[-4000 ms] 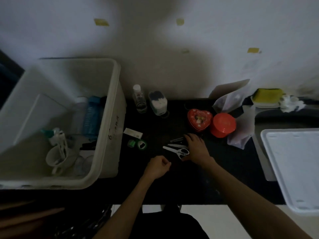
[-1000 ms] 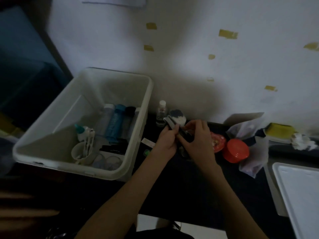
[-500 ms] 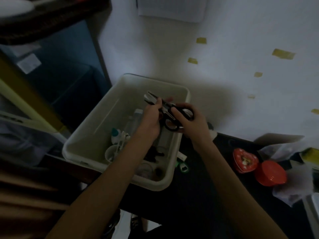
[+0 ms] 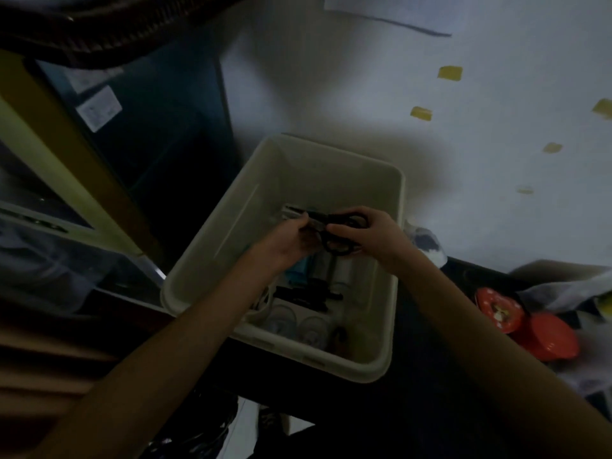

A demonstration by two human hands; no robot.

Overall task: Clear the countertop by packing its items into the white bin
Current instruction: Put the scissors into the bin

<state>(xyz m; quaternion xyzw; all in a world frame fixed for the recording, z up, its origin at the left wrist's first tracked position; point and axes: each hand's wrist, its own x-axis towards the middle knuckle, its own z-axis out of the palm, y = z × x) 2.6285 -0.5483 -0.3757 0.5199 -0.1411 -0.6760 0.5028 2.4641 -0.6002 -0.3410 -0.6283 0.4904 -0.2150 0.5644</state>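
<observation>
Both hands hover above the bin (image 4: 395, 207), inside its rim: the left hand (image 4: 284, 241) pinches the blade end of the scissors (image 4: 334, 223) and the right hand (image 4: 371, 238) curls round the black handles, the pair held level over the bin's far half with bare wall and floor at its 11 o'clock corner. In the near half lie a black item (image 4: 308, 294) and two clear glasses (image 4: 298, 321). At 3 o'clock from the bin, on the dark counter (image 4: 430, 376), sit two red tins (image 4: 523, 321); four yellow tape bits (image 4: 420, 113) dot the wall.

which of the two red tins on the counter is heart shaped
The left red tin, nearer the white bin, with a picture on its lid; the right red tin is round.
</observation>
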